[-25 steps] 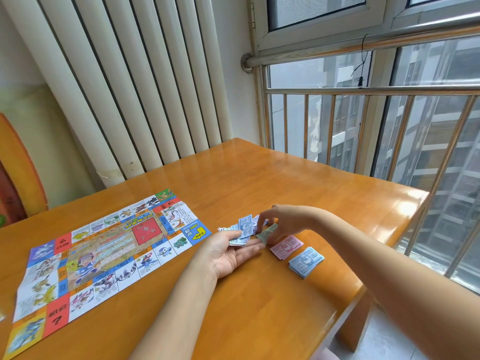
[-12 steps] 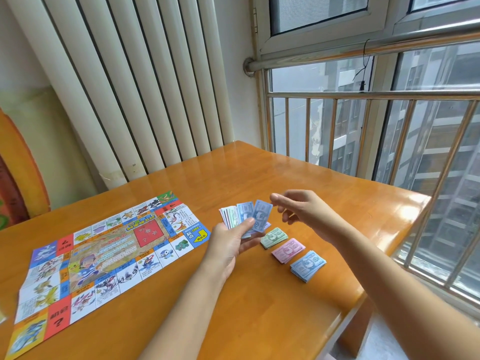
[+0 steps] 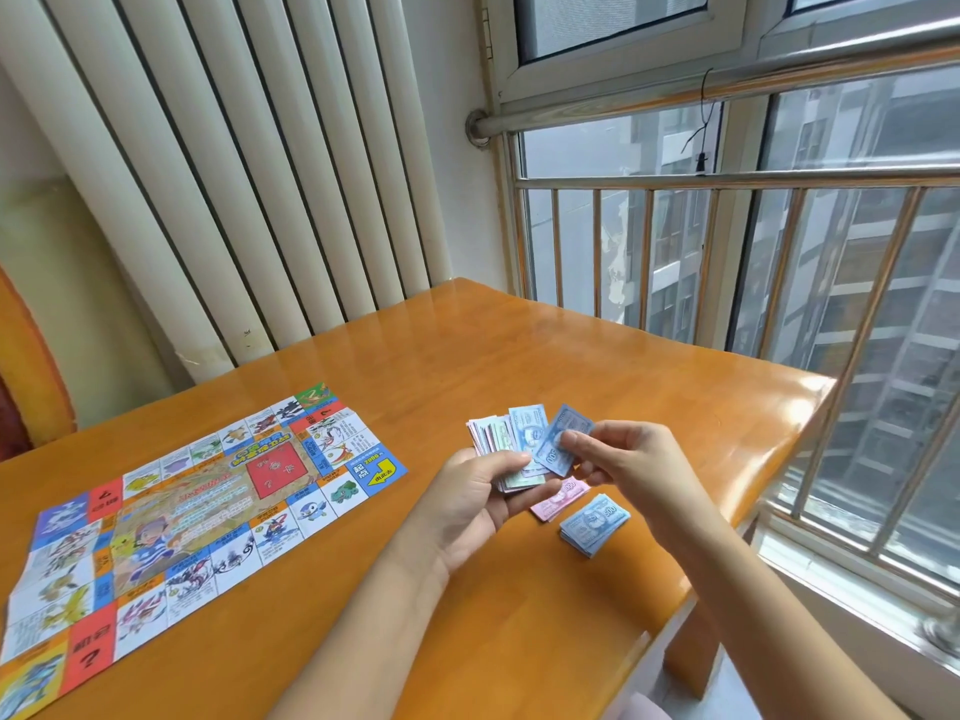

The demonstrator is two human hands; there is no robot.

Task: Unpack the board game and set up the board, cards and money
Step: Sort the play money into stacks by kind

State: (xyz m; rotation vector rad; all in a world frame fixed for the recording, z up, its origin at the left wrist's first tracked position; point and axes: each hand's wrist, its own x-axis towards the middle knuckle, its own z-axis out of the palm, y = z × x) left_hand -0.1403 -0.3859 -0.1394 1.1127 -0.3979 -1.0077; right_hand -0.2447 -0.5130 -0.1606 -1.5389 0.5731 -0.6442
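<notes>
The colourful game board (image 3: 197,506) lies unfolded flat on the left of the wooden table (image 3: 467,366). My left hand (image 3: 475,504) holds a fanned stack of paper money (image 3: 501,441) above the table. My right hand (image 3: 621,467) pinches one blue note (image 3: 558,439) at the front of that fan. On the table under my hands lie a pink pile of notes (image 3: 558,501) and a blue pile marked 500 (image 3: 595,524). A green pile seen earlier is hidden behind my hands.
The table's right edge (image 3: 727,553) runs close to the money piles. Beyond it stand a metal window railing (image 3: 779,262) and glass. A white ribbed radiator (image 3: 234,174) lines the wall behind the table.
My right hand laid a green note on the table, lifted away, and has come back to pinch a blue note in the fan. My left hand rose slightly with the stack.
</notes>
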